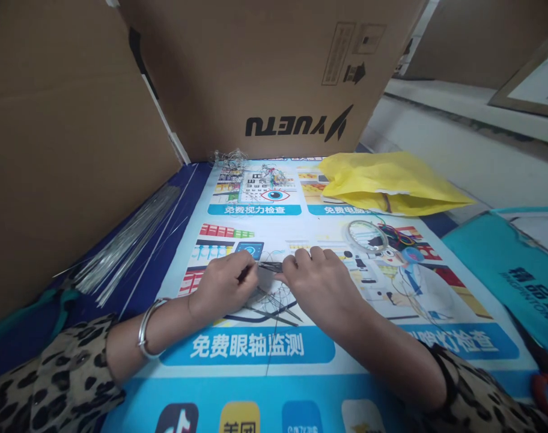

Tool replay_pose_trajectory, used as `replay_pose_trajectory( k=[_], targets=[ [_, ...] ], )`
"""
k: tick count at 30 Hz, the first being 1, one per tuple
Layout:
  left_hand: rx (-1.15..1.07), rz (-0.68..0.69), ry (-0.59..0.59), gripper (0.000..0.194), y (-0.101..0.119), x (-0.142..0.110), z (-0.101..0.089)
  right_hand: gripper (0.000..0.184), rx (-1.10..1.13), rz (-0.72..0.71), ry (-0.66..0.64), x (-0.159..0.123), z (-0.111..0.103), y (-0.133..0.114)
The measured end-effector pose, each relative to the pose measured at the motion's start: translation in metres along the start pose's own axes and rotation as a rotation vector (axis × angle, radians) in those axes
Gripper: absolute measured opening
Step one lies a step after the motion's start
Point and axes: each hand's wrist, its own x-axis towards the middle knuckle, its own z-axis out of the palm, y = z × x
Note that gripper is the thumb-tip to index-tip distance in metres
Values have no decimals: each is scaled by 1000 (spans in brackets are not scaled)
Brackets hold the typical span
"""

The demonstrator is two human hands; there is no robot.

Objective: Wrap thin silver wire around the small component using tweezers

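Note:
My right hand is closed round a pair of pliers, its dark jaws pointing left. Close to the jaw tips, my left hand pinches what looks like the end of a thin wire; the fingers hide most of it. Below and between both hands lie loops of fine wire and a few straight dark rods. These rest on a printed poster sheet that covers the table.
A bundle of silvery wires lies at left. Tangled wire sits by the cardboard box. At right are a clear round spool, coloured wires, a yellow bag, a teal bag and red-handled scissors.

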Motion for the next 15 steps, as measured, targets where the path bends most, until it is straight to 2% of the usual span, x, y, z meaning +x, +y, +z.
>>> replay_pose_trajectory(
  k=[15],
  targets=[
    [40, 38, -95, 17, 1, 0, 4, 20, -5, -47, -54, -3, 3, -5]
  ],
)
